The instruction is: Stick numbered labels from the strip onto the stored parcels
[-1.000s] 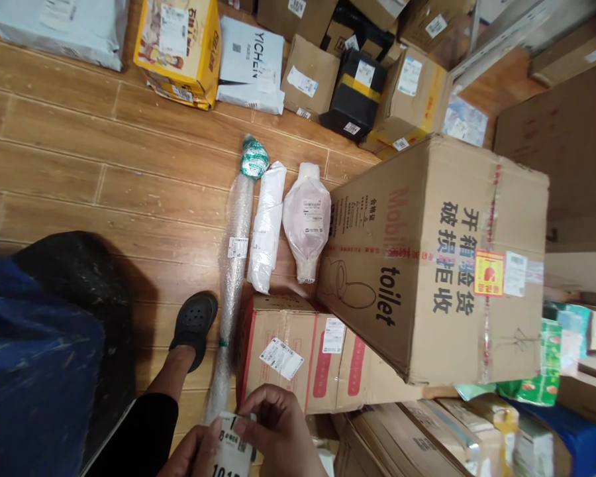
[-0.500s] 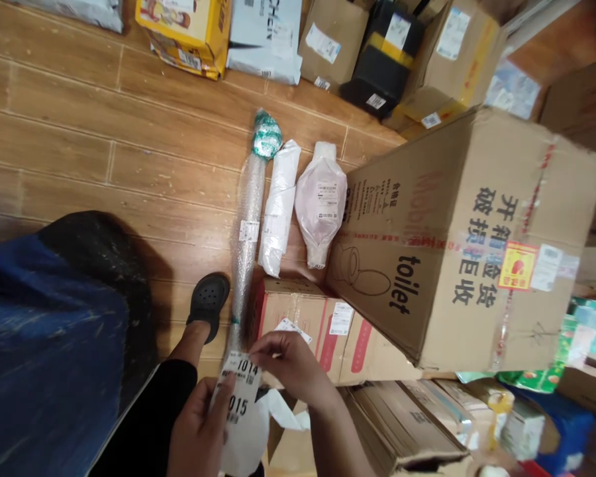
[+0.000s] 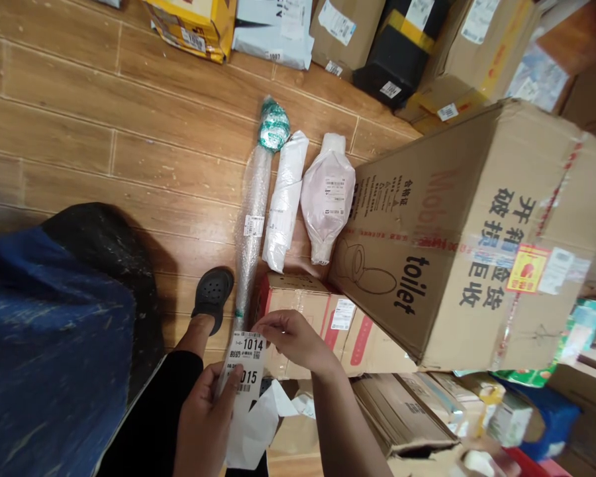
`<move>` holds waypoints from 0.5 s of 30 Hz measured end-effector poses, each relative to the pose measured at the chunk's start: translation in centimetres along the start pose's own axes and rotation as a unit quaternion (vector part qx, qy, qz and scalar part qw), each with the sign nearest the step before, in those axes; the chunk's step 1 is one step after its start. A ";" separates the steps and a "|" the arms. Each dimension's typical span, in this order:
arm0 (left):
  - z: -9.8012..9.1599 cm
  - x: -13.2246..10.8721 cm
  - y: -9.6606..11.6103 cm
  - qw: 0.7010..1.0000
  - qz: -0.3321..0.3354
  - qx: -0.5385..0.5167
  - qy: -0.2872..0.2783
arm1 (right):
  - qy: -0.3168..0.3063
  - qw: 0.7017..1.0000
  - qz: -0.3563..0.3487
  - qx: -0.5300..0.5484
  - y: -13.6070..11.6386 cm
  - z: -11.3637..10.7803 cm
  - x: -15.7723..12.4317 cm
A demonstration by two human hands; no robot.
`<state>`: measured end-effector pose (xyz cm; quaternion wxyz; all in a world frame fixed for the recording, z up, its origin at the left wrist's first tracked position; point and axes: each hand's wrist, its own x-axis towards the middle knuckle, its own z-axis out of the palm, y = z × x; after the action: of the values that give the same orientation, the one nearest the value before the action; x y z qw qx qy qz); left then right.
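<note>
A white strip of printed labels (image 3: 249, 352) reads 1014 at its top and 015 below. My left hand (image 3: 208, 411) is closed on its left side, the thumb lying over the lower label. At the upper right corner of the strip, the fingertips of my right hand (image 3: 294, 339) pinch its edge. Just past my hands lies a long bubble-wrapped pole (image 3: 253, 199) with a green-taped end. Beside it are a white plastic-wrapped parcel (image 3: 284, 202) and a pale bag-wrapped package (image 3: 328, 195). White backing paper (image 3: 258, 424) curls below the labels.
A large toilet carton (image 3: 457, 245) stands at right, next to a red-marked carton (image 3: 308, 291). Parcels line the far side, among them a yellow box (image 3: 193, 26) and a black box (image 3: 402, 50). A blue and black cover (image 3: 64, 331) bulges at left; a foot in a clog (image 3: 213, 295) is near.
Both hands and the label strip have shifted slightly right and up in view. The strip's 1014 label shows more sharply, and its loose backing paper has curled to the right.
</note>
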<state>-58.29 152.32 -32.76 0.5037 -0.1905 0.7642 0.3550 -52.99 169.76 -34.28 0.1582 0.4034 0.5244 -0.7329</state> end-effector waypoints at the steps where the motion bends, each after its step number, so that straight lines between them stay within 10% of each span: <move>1: 0.0 0.1 0.0 1.000 0.000 -0.001 0.002 | -0.009 1.000 0.006 0.007 0.0 0.1 0.1; 7: 0.0 0.3 -0.6 0.999 -0.009 -0.046 -0.007 | -0.157 0.987 0.016 0.035 2.8 0.1 3.4; 12: 0.5 -0.4 -0.6 0.995 -0.017 -0.074 -0.071 | 0.143 0.981 -0.021 -0.128 5.7 -5.3 10.9; 15: 1.0 -0.8 -0.3 0.993 -0.038 -0.073 -0.081 | 0.185 0.968 -0.003 -0.167 7.0 -8.2 14.8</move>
<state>-57.11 152.74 -32.36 0.5619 -0.2260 0.6851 0.4048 -54.20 177.13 -50.97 0.1212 0.4986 0.6605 -0.5482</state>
